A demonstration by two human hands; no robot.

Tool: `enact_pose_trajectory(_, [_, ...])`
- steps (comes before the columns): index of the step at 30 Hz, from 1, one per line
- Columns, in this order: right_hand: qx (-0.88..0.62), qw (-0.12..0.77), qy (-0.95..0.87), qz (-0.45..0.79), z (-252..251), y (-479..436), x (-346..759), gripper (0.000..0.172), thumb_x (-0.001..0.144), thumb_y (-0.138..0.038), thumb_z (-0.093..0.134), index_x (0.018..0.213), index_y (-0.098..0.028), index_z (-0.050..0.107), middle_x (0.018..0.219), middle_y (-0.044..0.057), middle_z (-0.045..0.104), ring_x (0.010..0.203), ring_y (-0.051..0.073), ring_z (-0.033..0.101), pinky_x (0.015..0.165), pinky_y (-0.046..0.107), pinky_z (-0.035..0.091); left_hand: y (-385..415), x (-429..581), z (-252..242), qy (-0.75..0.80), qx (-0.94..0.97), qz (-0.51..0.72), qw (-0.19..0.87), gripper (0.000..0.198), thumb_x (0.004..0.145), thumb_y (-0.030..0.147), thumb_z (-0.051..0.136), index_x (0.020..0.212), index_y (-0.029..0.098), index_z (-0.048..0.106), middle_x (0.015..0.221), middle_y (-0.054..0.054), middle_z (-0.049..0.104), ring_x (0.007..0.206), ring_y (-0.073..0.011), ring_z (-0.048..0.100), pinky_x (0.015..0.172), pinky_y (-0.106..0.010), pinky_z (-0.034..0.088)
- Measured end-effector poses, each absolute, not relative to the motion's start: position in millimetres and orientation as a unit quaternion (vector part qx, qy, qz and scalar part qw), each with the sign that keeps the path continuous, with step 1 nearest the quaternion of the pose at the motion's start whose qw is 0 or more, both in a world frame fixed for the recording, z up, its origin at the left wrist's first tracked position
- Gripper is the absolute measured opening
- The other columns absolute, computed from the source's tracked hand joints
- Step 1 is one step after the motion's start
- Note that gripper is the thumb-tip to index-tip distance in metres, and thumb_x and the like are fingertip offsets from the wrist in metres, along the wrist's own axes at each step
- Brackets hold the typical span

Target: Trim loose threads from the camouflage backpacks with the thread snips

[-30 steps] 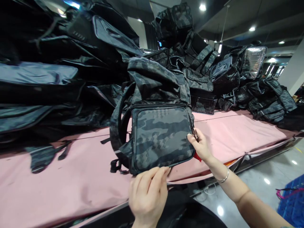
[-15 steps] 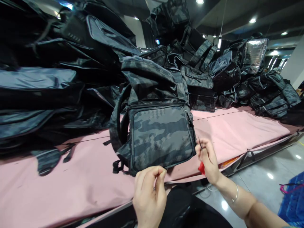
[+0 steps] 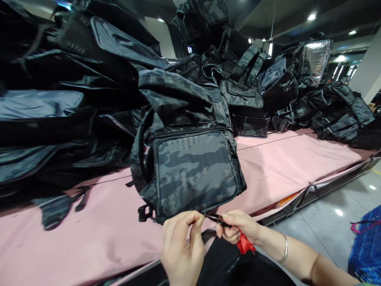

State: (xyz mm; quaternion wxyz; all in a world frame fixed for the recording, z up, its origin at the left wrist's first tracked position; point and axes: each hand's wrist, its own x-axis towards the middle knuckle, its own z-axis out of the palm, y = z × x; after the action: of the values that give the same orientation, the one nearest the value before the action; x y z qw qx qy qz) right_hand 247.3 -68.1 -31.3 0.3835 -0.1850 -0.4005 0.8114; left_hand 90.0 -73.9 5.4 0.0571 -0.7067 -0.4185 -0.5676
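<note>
A grey camouflage backpack (image 3: 193, 167) stands upright on the pink table cover (image 3: 285, 167), its front pocket facing me. My left hand (image 3: 181, 250) is pinched shut just below the pack's bottom edge, thumb against fingers; whatever it pinches is too thin to make out. My right hand (image 3: 238, 230) grips small dark thread snips (image 3: 216, 218) with a red tag hanging under the palm, their tip pointing at my left fingertips. A silver bangle is on the right wrist.
Piles of dark and camouflage bags (image 3: 68, 99) fill the back of the table and stretch to the right (image 3: 336, 115). One opened bag shows a silver lining (image 3: 315, 63). A blue crate (image 3: 366, 246) sits on the glossy floor at the lower right.
My right hand has left the backpack's right side and come down and left to meet my left hand below the pack. My left hand has pinched shut. The view has shifted slightly.
</note>
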Motion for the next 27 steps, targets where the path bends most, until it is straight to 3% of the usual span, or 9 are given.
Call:
enact_pose_trajectory(9, [-0.204, 0.398, -0.427, 0.786, -32.6, -52.7, 241.2, 0.047, 0.074, -0.055, 0.064, 0.065, -0.009, 0.061, 0.036, -0.013, 0.022, 0.033, 0.001, 0.013, 0.036, 0.02, 0.008, -73.8, 89.0, 5.3, -0.424, -0.716, -0.551, 0.065, 0.008, 0.083, 0.013, 0.052, 0.08, 0.02, 0.054, 0.076, -0.002, 0.055, 0.073, -0.0152, 0.051, 0.069, -0.029, 0.04])
enact_pose_trajectory(15, [-0.233, 0.421, -0.485, 0.73, -30.8, -55.1, 246.4, 0.046, 0.075, -0.056, 0.061, 0.06, -0.012, 0.059, 0.036, -0.01, 0.029, 0.032, 0.003, 0.018, 0.036, 0.021, 0.011, -71.7, 89.1, 4.0, -0.417, -0.719, -0.552, 0.065, 0.009, 0.083, 0.011, 0.052, 0.08, 0.02, 0.052, 0.076, -0.002, 0.054, 0.072, -0.0147, 0.05, 0.069, -0.029, 0.041])
enact_pose_trajectory(19, [-0.278, 0.52, -0.551, 0.59, -17.2, -68.6, 260.6, 0.05, 0.083, -0.059, 0.048, 0.068, -0.013, 0.061, 0.049, -0.004, 0.04, 0.04, 0.006, 0.028, 0.04, 0.021, 0.02, -73.1, 88.2, 4.1, -0.41, -0.725, -0.552, 0.04, 0.01, 0.083, 0.011, 0.051, 0.08, 0.02, 0.051, 0.076, -0.002, 0.053, 0.073, -0.0146, 0.05, 0.068, -0.027, 0.042])
enact_pose_trajectory(23, [-0.385, 0.669, -0.545, 0.328, 4.6, -57.3, 275.8, 0.041, 0.083, -0.053, 0.053, 0.101, -0.017, 0.059, 0.067, -0.001, 0.047, 0.054, 0.01, 0.038, 0.052, 0.024, 0.036, -75.2, 91.5, 3.8, -0.418, -0.72, -0.554, 0.013, 0.011, 0.084, 0.011, 0.048, 0.079, 0.021, 0.05, 0.075, -0.002, 0.053, 0.073, -0.0151, 0.05, 0.066, -0.028, 0.042])
enact_pose_trajectory(25, [-0.418, 0.664, -0.561, 0.264, 12.5, -41.2, 279.1, 0.041, 0.076, -0.045, 0.066, 0.105, -0.018, 0.056, 0.073, 0.0, 0.05, 0.061, 0.012, 0.043, 0.058, 0.024, 0.04, -77.0, 95.5, 3.1, -0.424, -0.714, -0.557, 0.007, 0.012, 0.084, 0.011, 0.047, 0.079, 0.02, 0.051, 0.075, -0.002, 0.054, 0.073, -0.0151, 0.051, 0.065, -0.028, 0.043])
enact_pose_trajectory(27, [-0.44, 0.617, -0.595, 0.268, 15.2, -25.5, 280.9, 0.034, 0.073, -0.041, 0.068, 0.094, -0.017, 0.059, 0.071, -0.001, 0.051, 0.062, 0.012, 0.044, 0.057, 0.023, 0.04, -80.7, 99.8, 1.5, -0.424, -0.709, -0.563, -0.001, 0.012, 0.084, 0.01, 0.047, 0.078, 0.02, 0.051, 0.076, -0.002, 0.055, 0.074, -0.0149, 0.052, 0.066, -0.028, 0.044])
